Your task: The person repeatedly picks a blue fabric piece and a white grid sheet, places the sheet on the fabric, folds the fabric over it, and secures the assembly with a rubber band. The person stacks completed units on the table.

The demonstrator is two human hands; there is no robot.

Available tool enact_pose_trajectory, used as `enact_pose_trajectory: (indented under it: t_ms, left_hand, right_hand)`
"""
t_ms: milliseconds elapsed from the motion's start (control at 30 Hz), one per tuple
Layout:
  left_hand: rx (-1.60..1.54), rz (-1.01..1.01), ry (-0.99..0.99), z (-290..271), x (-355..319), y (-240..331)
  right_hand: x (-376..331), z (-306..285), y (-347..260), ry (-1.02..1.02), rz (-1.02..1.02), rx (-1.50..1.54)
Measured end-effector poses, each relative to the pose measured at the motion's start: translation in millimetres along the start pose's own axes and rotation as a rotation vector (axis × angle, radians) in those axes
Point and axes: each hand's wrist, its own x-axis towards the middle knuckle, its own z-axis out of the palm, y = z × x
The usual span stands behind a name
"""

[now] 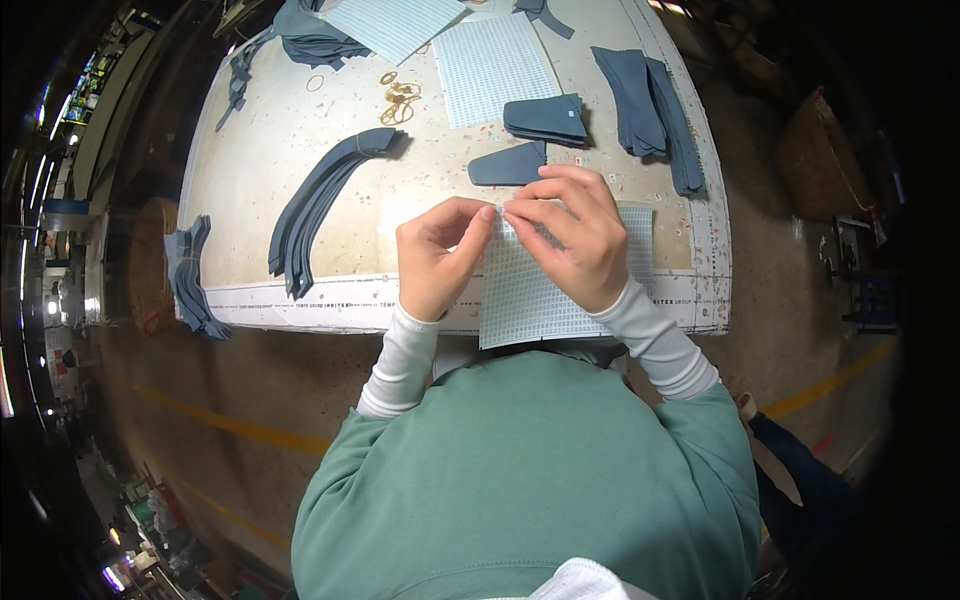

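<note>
A pale sheet of small printed labels [545, 315] lies under my hands and reaches over the table's near edge. At its far left corner, my left hand [440, 258] is closed, thumb and forefinger pinching the sheet. My right hand [578, 245] meets it there with thumb and fingertip pressed together; anything between them is too small to make out. Just beyond my fingers lies a blue-grey fabric piece [505, 165] with a rounded end. Behind it sits a small stack of similar pieces [546, 120] bearing a tiny white label.
Curved blue-grey strips [325, 205] lie bundled at left, with another bundle [190, 280] hanging off the table's left edge. Longer pieces [640, 105] are at right. Rubber bands [400, 100] and more label sheets [497, 68] lie farther back on the white table [240, 190].
</note>
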Motion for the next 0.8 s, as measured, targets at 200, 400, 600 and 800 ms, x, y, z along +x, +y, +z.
enact_pose_trajectory:
  t_ms: [200,400,600,800]
  left_hand:
    - [-0.027,-0.055,-0.003,-1.8,-1.3,-2.9]
    - [0.073,-0.053,-0.017,-3.0,-1.6,-2.6]
    - [0.177,-0.044,-0.043,-15.8,3.9,-4.7]
    - [0.763,0.381,-0.018,-49.9,41.7,-0.8]
  right_hand:
    - [2.6,3.1,-0.3,-0.032,0.068,0.17]
    - [2.5,8.6,-5.8,0.002,-0.023,0.03]
    - [15.1,0.1,0.7,-0.08,0.283,0.391]
    - [31.2,-24.4,57.7,-0.32,0.299,0.196]
